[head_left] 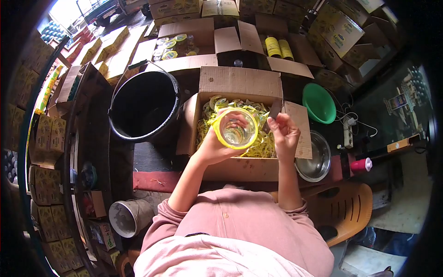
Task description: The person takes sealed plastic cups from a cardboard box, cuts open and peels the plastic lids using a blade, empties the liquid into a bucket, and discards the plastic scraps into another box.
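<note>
My left hand (216, 147) is wrapped round a clear jar (236, 134) with a yellow band at its rim. The jar's round opening faces up toward me, and fingers show through its wall. To its right, my right hand (286, 134) pinches a thin dark flat piece (275, 109), blade-like in shape, between thumb and fingers. The piece is apart from the jar. Below both hands stands an open cardboard box (240, 81) filled with yellow strips (264, 148) and some clear scraps.
A black bucket (121, 131) stands left of the box. On the right are a green basin (319, 104), a metal bowl (323, 159) and a power strip (348, 134). Behind, one carton (184, 60) holds jars; another holds two yellow cylinders (273, 47). A grey pail (122, 219) sits lower left.
</note>
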Tool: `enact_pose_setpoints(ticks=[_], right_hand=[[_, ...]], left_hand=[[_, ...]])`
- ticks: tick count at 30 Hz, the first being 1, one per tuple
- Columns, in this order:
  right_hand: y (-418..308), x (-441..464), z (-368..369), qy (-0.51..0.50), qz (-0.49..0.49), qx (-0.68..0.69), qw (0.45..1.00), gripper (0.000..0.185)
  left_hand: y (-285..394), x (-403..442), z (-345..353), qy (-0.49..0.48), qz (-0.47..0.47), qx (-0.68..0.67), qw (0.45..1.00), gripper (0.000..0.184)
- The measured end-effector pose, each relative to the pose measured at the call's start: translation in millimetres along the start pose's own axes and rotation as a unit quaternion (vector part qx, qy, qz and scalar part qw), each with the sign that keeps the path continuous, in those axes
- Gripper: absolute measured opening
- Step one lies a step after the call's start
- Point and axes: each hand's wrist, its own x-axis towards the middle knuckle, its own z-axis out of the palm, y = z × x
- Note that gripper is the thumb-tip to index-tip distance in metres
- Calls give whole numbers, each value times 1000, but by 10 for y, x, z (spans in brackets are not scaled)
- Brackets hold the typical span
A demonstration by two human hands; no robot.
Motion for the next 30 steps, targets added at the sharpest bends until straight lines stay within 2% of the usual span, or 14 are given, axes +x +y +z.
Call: enact_pose_setpoints(ticks=[1,4,5,7,11,17,21,24,25,30], right_hand=[[-36,-45,51,0,-15,-13,1000,9],[-33,-124,141,1,-44,-56,997,9],[-51,-152,184,7,-48,-60,997,9],[-81,-210,252,15,-50,-56,997,10],[-103,-300,271,1,-101,-151,983,11],[-89,-321,343,31,-142,-162,976,10],[-140,-254,285,21,-129,-159,979,10],[-163,-249,293,20,-121,-154,980,10],[-158,-257,293,20,-119,-153,981,10],[-156,-295,296,22,-104,-144,984,10]], left_hand=[[-19,-5,45,30,-19,-42,998,61],[-2,-22,32,55,-19,3,998,65],[-58,-70,34,52,-43,-45,997,68],[-78,-95,30,64,-36,-28,997,71],[-42,-92,6,78,-17,42,996,74],[-58,-113,42,94,-35,31,994,75],[-41,-82,48,105,-20,-14,994,70],[-15,-105,38,77,-62,13,995,74],[-32,-90,63,88,-53,-58,993,74],[-30,-65,80,80,-54,-31,995,74]])
